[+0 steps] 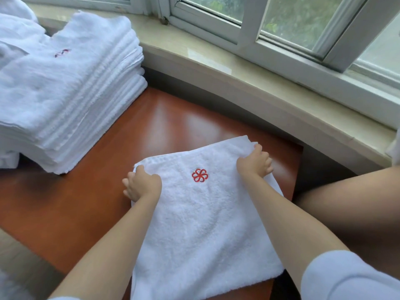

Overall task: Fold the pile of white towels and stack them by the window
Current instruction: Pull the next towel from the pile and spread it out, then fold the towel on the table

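A white towel (pixel 201 224) with a red flower emblem lies flat on the reddish-brown wooden table (pixel 168 118), its near end hanging over the front edge. My left hand (pixel 141 184) grips the towel's far left corner. My right hand (pixel 255 161) grips the far right corner, fingers curled round the edge. A tall stack of folded white towels (pixel 71 98) stands at the table's left, close to the window.
The beige stone window sill (pixel 249 70) runs behind the table, with the white-framed window (pixel 281 33) above it. More loose white cloth (pixel 15 27) lies at the far left behind the stack. My bare knee (pixel 357 202) shows at the right.
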### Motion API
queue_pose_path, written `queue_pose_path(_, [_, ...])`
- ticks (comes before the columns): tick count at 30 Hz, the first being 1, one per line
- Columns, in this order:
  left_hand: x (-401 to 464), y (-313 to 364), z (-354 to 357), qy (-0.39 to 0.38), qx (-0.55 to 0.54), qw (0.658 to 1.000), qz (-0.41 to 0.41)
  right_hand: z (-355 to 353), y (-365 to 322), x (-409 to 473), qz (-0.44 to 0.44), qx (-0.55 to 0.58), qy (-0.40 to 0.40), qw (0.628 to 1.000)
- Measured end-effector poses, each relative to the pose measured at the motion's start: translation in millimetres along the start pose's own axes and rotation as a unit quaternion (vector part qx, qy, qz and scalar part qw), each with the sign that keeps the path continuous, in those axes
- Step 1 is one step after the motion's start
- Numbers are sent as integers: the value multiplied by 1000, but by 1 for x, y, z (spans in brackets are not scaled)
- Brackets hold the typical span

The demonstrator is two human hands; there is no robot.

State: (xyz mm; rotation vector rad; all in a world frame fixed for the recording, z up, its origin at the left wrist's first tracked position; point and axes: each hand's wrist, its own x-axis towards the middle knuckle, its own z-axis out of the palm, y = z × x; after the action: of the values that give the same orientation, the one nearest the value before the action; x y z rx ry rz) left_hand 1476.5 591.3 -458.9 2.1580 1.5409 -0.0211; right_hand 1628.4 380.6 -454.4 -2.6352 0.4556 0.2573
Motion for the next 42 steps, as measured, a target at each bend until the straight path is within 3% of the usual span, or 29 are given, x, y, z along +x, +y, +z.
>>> queue_pose_path(4, [-2, 3, -3, 24, -31, 999, 11, -7, -7, 5, -8, -51, -22, 998])
queue_pose_path(8, [-14, 2, -6, 40, -90, 991, 90, -13, -2, -4, -80, 2, 35, 996])
queue_pose_path(12, [-18, 3, -14, -47, -199, 976, 70, -15, 4, -16, -130, 95, 48, 986])
queue_pose_path(16, [-12, -3, -26, -117, -240, 959, 92, -26, 5, -19, -74, 160, 46, 983])
queue_pose_path(22, [0, -18, -43, -129, -201, 966, 98, -36, 10, -5, 20, 84, -15, 996])
queue_pose_path(27, [25, -16, -49, -13, -231, 968, 100, -29, 7, 1, 38, 88, -4, 995])
queue_pose_path(29, [29, -14, -44, -21, -226, 969, 95, -24, 5, 3, 44, 62, -6, 997])
queue_pose_path(32, [30, -20, -30, -56, -204, 975, 69, -18, 6, 6, 69, 12, -18, 997])
queue_pose_path(37, [28, -20, -20, -26, -90, 995, -35, -21, -4, 8, 90, 13, -49, 995])
queue_pose_path(42, [25, -3, -24, -79, -265, 946, -171, -31, -20, 13, 118, 64, -101, 986])
